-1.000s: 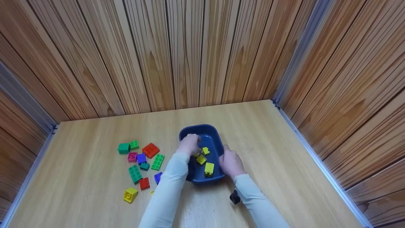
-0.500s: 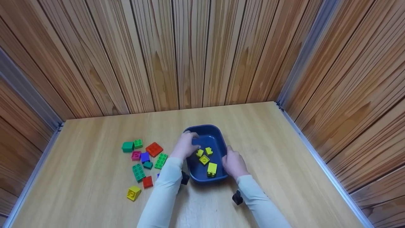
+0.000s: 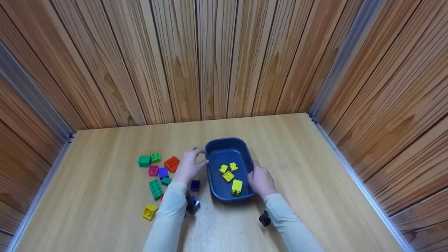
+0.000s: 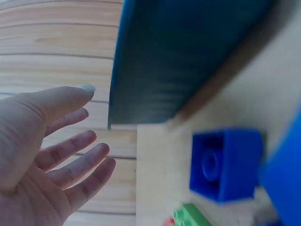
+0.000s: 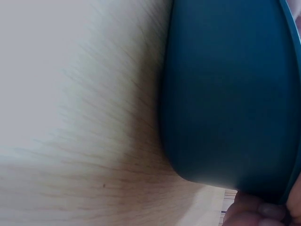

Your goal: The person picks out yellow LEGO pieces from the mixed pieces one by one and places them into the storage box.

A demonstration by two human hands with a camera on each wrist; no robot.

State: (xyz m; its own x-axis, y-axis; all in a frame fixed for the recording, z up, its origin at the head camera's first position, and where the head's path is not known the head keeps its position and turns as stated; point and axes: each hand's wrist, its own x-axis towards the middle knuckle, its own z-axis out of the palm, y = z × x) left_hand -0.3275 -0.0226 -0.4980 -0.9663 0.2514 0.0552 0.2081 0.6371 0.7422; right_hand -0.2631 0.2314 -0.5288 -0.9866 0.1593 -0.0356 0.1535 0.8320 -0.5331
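Observation:
A dark blue plastic tub stands on the table with several yellow toy bricks inside. My left hand is beside the tub's left wall, thumb and fingers apart. In the left wrist view, nothing lies between the spread left fingers, and the tub's outer wall rises next to them. My right hand grips the tub's right rim; in the right wrist view its curled fingers are at the rim's end. A blue brick sits below my left hand, by the tub.
Left of the tub lie loose bricks: green, orange-red, pink, purple and a yellow one. Wood-patterned walls enclose the back and sides of the table.
My left hand has come out of the tub and moved left over its rim, uncovering the small yellow bricks inside. The right hand keeps its hold on the right rim.

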